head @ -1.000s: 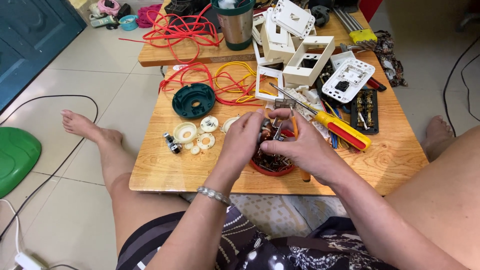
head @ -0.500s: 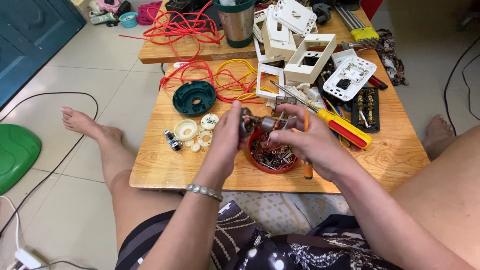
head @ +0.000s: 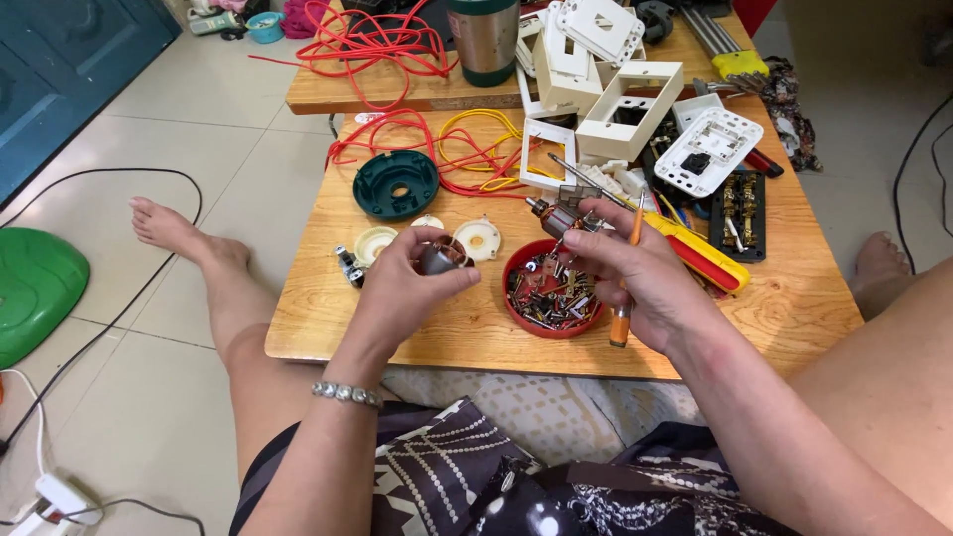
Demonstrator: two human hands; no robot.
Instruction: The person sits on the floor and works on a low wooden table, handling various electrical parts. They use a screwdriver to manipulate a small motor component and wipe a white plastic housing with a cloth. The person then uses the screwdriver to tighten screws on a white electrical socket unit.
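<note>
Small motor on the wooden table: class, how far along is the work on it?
Done: the motor is apart; the green cover and white discs lie on the table. In hand: left hand holds the motor casing; right hand holds the rotor and an orange screwdriver. Left: the parts remain separate.

Bare strip of tabletop (head: 417, 337) along near edge, left of red dish (head: 552, 298): free passage. Far half blocked: red and yellow wires (head: 437, 149), green round cover (head: 396, 185), white switch frames (head: 615, 109), steel cup (head: 483, 40). Right side crowded by yellow-red screwdriver (head: 700, 260), black terminal strip (head: 740, 213).
</note>
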